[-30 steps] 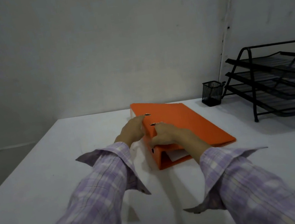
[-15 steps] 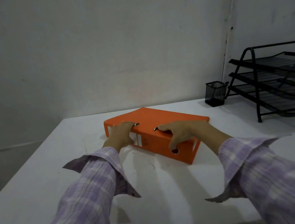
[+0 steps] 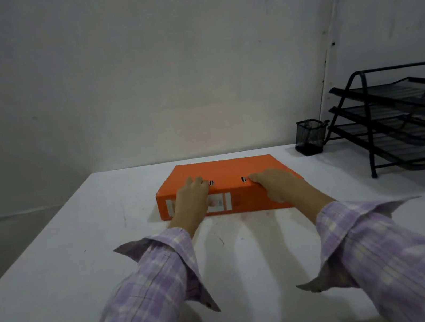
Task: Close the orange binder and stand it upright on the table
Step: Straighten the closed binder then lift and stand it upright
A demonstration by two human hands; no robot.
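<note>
The orange binder (image 3: 231, 170) lies flat and closed on the white table (image 3: 83, 266), its labelled spine facing me. My left hand (image 3: 191, 199) rests over the left half of the spine, fingers curled onto the top cover and partly hiding the white label. My right hand (image 3: 277, 183) grips the right half of the spine the same way, fingers on the cover. Two small metal slots show on the cover between my hands.
A black mesh pen cup (image 3: 310, 137) stands at the back right by the wall. A black wire tiered paper tray (image 3: 407, 120) fills the right side. A grey wall runs close behind the table's far edge.
The binder has swung round from lying diagonally to lying square, its spine now turned towards me. Both hands stayed on it and moved with the spine.
</note>
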